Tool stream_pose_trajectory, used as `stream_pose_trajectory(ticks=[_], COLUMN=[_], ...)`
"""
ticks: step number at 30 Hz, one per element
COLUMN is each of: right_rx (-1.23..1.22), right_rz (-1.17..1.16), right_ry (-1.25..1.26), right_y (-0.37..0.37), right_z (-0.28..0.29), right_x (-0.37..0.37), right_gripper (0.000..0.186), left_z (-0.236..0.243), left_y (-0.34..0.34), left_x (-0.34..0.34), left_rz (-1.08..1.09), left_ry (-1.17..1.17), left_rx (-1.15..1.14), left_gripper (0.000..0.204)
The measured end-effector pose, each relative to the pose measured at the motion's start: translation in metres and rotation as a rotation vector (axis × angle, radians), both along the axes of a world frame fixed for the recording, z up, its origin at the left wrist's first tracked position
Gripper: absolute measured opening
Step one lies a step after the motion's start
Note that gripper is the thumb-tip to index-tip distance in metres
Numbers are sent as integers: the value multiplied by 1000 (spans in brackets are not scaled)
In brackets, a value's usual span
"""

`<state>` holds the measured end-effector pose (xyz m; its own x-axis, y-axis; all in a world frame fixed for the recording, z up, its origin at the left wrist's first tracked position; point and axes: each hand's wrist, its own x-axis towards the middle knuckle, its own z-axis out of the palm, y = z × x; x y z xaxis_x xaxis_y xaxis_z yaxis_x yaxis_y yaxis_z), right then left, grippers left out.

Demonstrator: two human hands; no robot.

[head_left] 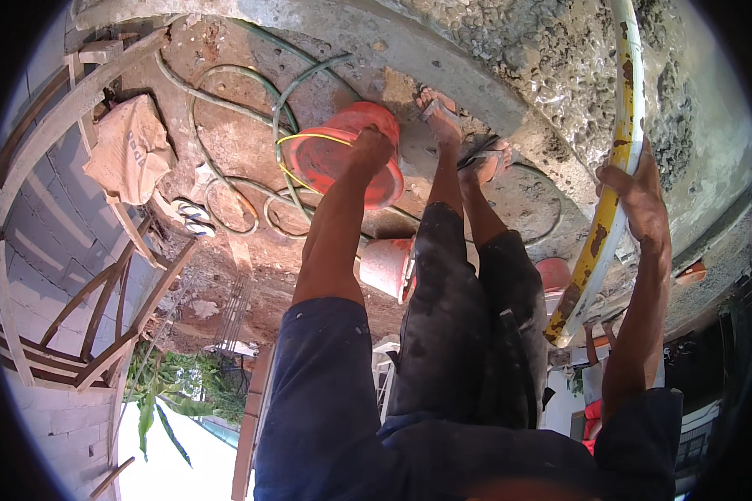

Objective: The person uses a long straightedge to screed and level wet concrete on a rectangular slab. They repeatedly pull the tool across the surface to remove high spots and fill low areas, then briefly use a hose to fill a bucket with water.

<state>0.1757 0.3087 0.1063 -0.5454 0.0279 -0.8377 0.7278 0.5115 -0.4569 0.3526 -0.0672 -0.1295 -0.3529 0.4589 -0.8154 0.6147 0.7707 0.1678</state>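
My left hand (373,147) is closed on the yellow handle (317,137) of a red plastic bucket (317,164), which hangs tilted beside my legs. My right hand (630,188) grips a long white pole (626,75) with chipped yellow paint, held along the right side over rough grey concrete (560,58). My feet (439,108) are in sandals, near a concrete edge. A second, paler red bucket (380,267) sits behind my legs; what it holds is hidden.
Looped green hoses (226,71) lie on the dirty ground around a paper sack (130,146) and loose flip-flops (194,217). Wooden framing (100,284) leans by the block wall (42,209). Another red container (553,274) and another person (595,417) are partly visible at lower right.
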Motion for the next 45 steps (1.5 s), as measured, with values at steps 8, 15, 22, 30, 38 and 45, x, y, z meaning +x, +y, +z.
stream_pose_trajectory(ticks=[8,15,22,30,38,45], right_rx=[12,126,46,-278,-358,-3], right_rz=[-40,-116,-381,-791,-910,-785], right_ry=[-28,204,-27,-14,345,485], right_y=[17,16,24,58,96,110], right_z=[-14,-87,-158,-89,49,-2], right_x=[3,-49,-103,8,-108,-262], right_gripper=[64,65,37,32,39,24], left_z=[65,119,230,216,229,191], left_y=[-80,-12,223,244,220,190], left_x=[123,74,-19,113,-54,-204], left_rz=[-122,1263,1900,1400,1216,1255], left_ry=[-338,-331,-1397,-174,-678,-589], left_rx=[-250,112,603,223,688,856], left_gripper=[13,74,60,46,52,62])
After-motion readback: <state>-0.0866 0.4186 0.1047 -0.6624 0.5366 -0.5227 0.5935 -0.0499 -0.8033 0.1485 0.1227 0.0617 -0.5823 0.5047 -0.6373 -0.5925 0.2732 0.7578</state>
